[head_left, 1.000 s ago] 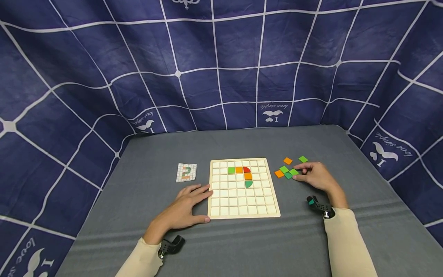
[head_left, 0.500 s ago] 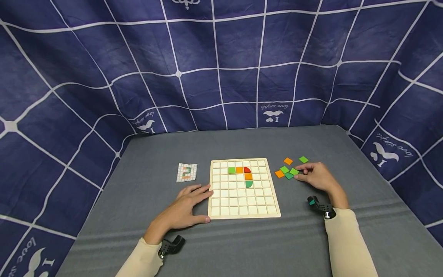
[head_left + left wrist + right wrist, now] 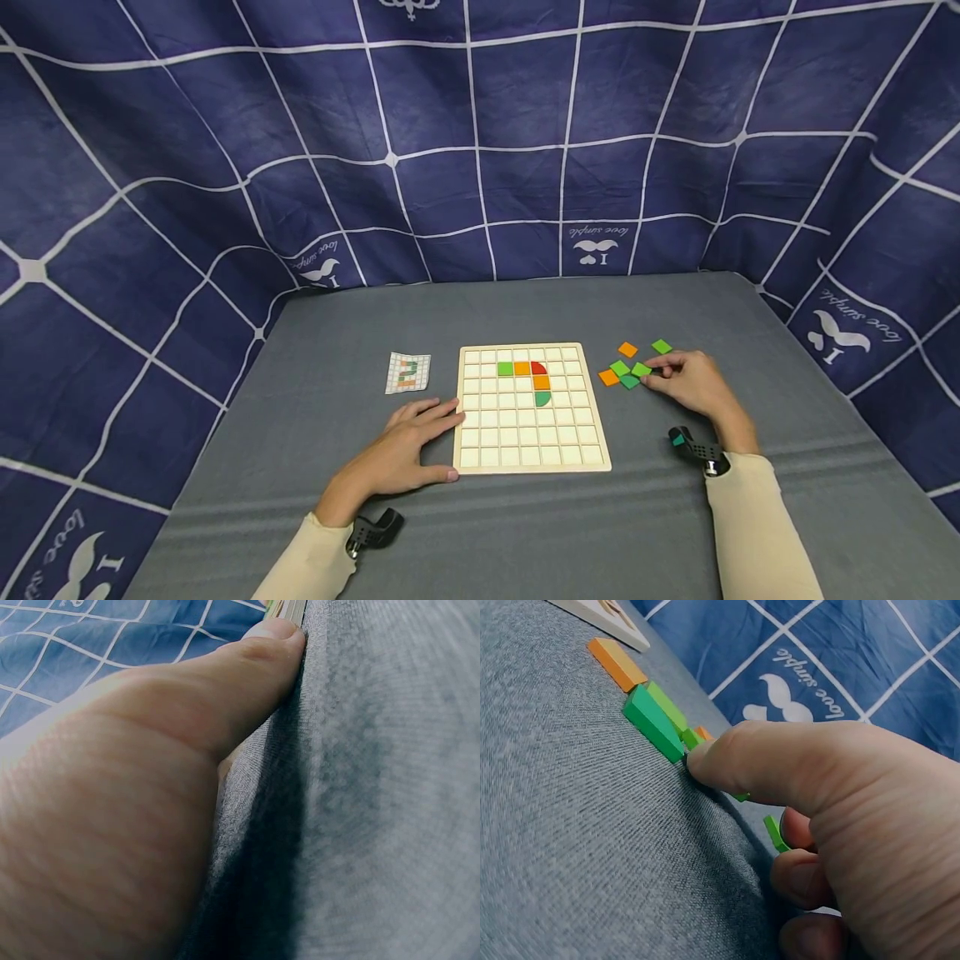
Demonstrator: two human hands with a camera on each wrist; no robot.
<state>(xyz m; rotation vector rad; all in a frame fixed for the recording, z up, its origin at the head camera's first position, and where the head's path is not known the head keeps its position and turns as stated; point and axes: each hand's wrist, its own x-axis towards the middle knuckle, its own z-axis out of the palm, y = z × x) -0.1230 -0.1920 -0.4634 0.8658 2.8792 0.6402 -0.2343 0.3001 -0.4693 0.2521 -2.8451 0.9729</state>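
My right hand (image 3: 692,383) pinches a light green square tile (image 3: 641,369) between thumb and forefinger, low over a loose group of tiles. In the right wrist view the thumb hides most of that tile; a dark green tile (image 3: 652,724) lies just beyond the thumb tip. My left hand (image 3: 401,446) rests with spread fingers against the left side of a pale wooden grid board (image 3: 517,471). Its thumb touches the near left corner. In the board's cells sit a light green square (image 3: 505,368), two orange squares, a red quarter-round (image 3: 537,367) and a green quarter-round (image 3: 542,398).
Around the right fingertips lie orange tiles (image 3: 627,350) and green tiles (image 3: 662,346). A small paper card (image 3: 408,372) printed with a coloured grid pattern lies left of the board. A grey cloth (image 3: 525,533) covers the table, and a blue checked curtain (image 3: 517,183) hangs behind.
The right thumb and forefinger have drawn in slightly on the light green tile. The left hand, the board and its pieces stay put; the whole view shifts a little.
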